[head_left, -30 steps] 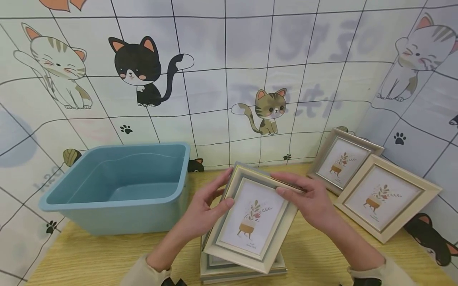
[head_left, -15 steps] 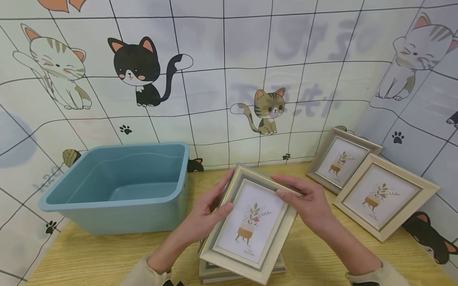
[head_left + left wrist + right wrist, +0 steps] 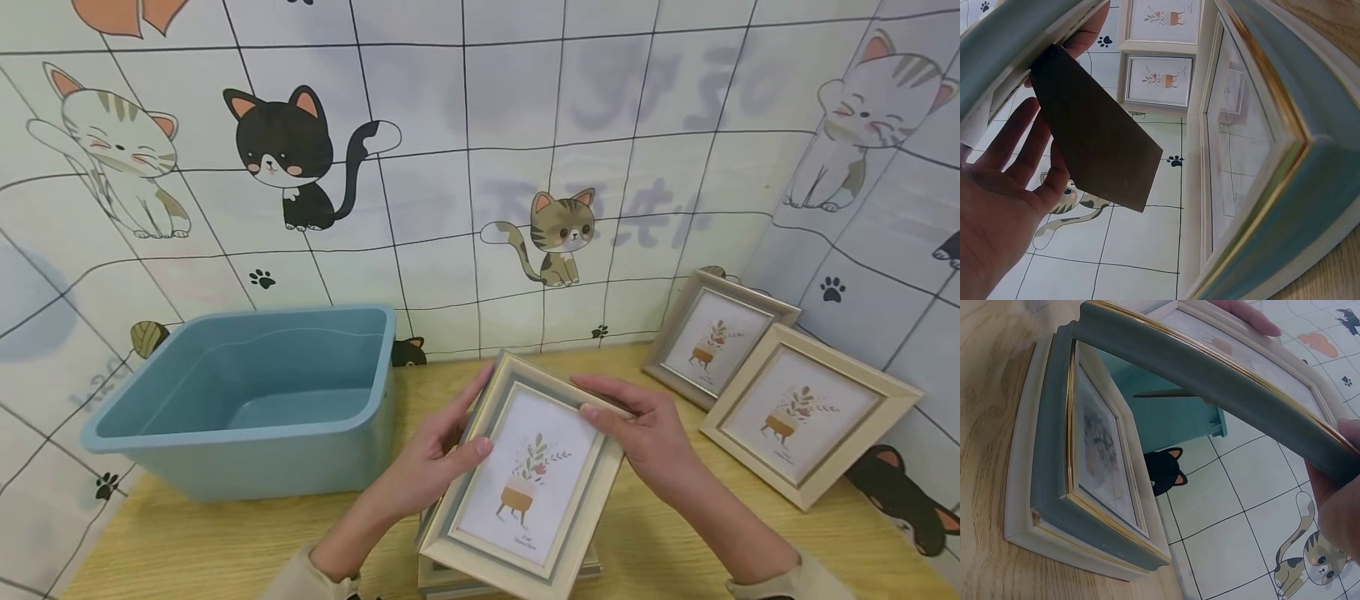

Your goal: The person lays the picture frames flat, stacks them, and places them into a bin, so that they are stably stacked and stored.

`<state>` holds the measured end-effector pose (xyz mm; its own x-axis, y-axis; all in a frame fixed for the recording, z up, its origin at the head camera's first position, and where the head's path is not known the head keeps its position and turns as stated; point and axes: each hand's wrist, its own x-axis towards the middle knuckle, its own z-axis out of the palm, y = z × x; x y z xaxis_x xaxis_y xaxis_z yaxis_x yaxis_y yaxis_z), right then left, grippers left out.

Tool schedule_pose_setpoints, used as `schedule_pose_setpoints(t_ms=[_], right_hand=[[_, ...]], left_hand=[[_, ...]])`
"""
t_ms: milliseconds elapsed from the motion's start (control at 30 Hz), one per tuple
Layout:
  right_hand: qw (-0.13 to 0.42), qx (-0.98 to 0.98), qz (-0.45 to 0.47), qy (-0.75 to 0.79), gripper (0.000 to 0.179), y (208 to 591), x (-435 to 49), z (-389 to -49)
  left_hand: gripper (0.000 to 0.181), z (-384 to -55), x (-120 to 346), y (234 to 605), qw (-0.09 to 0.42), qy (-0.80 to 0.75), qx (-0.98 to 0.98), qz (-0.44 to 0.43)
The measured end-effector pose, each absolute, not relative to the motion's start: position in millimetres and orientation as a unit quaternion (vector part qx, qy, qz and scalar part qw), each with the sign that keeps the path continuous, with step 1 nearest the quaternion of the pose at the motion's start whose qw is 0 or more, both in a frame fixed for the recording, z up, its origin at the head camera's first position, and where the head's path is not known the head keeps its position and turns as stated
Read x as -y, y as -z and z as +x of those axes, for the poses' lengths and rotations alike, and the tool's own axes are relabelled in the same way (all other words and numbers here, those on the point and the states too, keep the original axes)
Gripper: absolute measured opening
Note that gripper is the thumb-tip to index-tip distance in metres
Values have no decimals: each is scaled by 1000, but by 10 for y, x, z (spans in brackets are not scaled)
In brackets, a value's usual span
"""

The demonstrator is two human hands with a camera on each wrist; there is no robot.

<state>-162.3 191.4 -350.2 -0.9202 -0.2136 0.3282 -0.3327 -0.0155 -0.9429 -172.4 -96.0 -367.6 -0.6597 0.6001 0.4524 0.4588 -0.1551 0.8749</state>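
Note:
Both hands hold a cream and grey-blue picture frame, tilted above other frames. Its front shows a print of a potted plant. My left hand grips the left edge, thumb on the front and fingers behind. At the upper right edge, my right hand pinches the border between thumb and fingers. In the left wrist view, a dark stand leg sticks out from the frame's back. Under the held frame lies a stack of similar frames, mostly hidden in the head view.
A blue plastic tub stands on the wooden table at the left. Two picture frames lean at the right: a brownish one behind a cream one. A cat-patterned sheet covers the walls behind.
The held frame has come slightly lower and nearer to me, its bottom edge now past the view's lower border. Both hands keep their hold. The tub and leaning frames stay put.

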Motion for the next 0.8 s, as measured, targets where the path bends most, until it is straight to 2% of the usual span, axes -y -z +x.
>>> schedule_pose_setpoints(t_ms=[800], right_hand=[[56, 679, 132, -720, 33, 3532, -1961, -1633]], left_hand=[[68, -1736, 987, 3717, 83, -652, -644, 391]])
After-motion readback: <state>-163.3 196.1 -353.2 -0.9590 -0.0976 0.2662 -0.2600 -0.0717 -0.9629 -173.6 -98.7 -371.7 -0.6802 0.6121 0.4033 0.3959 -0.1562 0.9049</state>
